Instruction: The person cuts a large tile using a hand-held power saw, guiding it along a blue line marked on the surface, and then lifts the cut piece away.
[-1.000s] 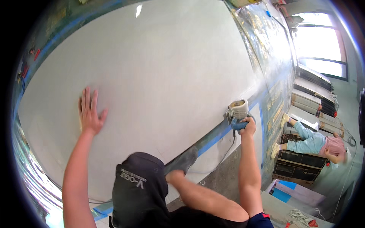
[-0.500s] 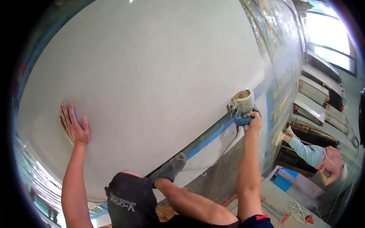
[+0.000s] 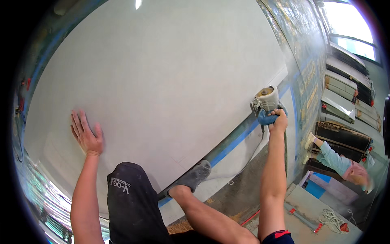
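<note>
Pressing flat on the white slab [image 3: 170, 81], the left hand [image 3: 86, 135] has its fingers together and thumb apart. Right hand [image 3: 278, 121] wraps shut around the blue-handled cutter [image 3: 266, 105] at the slab's right edge, a shoe [image 3: 194, 175] braced below.

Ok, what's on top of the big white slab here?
On the white slab: the left hand pressed flat, and a handheld cutter at its edge, gripped by the right hand. The blade is hidden.
</note>
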Motion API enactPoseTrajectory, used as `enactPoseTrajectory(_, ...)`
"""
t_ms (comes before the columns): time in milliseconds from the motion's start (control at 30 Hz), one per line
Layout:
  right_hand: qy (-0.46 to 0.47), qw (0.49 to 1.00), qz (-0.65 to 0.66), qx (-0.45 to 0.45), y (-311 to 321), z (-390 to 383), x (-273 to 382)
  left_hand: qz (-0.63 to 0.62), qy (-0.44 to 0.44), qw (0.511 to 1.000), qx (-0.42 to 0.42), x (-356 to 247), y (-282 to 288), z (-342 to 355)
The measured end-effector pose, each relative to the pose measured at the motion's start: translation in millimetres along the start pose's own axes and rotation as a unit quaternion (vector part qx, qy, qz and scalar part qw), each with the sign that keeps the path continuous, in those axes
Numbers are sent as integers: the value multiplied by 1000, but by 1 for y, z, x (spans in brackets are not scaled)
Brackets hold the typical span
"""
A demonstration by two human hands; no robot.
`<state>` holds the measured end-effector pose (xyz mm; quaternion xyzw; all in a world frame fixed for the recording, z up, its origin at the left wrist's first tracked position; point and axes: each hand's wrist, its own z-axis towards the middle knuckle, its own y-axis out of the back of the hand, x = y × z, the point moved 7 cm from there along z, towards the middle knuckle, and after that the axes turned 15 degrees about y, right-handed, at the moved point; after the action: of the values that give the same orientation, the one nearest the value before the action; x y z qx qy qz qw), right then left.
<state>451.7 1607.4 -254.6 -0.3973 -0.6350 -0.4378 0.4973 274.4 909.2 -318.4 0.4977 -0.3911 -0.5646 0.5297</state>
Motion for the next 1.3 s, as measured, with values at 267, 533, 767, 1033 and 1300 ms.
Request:
enactPoseTrajectory(267, 3, 1000, 20, 14, 11, 20, -8, -8, -3, 1000, 7, -6, -2, 4)
enactPoseTrajectory(533, 1, 999, 23, 30, -5, -4, -1, -13, -10, 1000, -16, 4, 1, 3)
enactPoseTrajectory(767, 6, 999, 21, 44, -5, -9, 3, -17, -15, 999, -25, 2, 1, 5)
enactPoseTrajectory(1033, 6, 999, 20, 49, -4, -8, 2, -8, 1, 1000, -12, 3, -2, 7)
enactPoseTrajectory(1300, 3, 999, 15, 51, -6, -12, 3, -8, 2, 1000, -10, 3, 0, 10)
